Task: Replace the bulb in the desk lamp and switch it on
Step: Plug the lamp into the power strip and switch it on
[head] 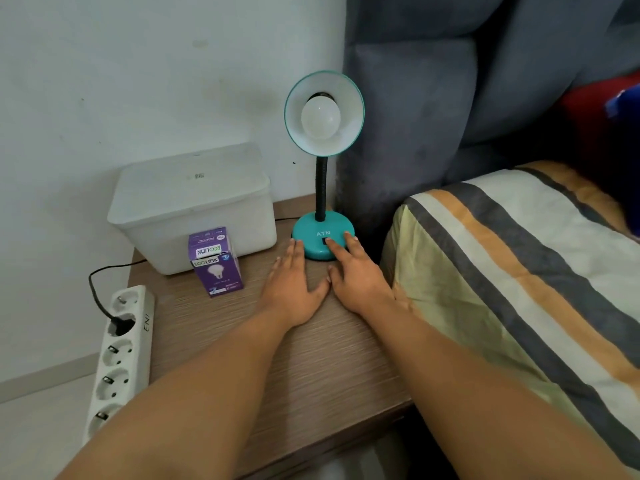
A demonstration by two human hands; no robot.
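While bulb (320,117) sits unlit, right hand (358,271) touches lamp base (317,233)

2 bare forearms, no sleeves; left hand (294,289), right hand (356,275) apparently ringless.

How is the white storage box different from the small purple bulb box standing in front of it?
The white storage box is much larger than the purple bulb box. The storage box is plain, translucent white and wider than tall; the bulb box is purple, printed with a bulb picture and lettering, and stands upright, taller than wide. The storage box has a flat lid on; the bulb box's top flap looks slightly raised. Both stand on the wooden table.
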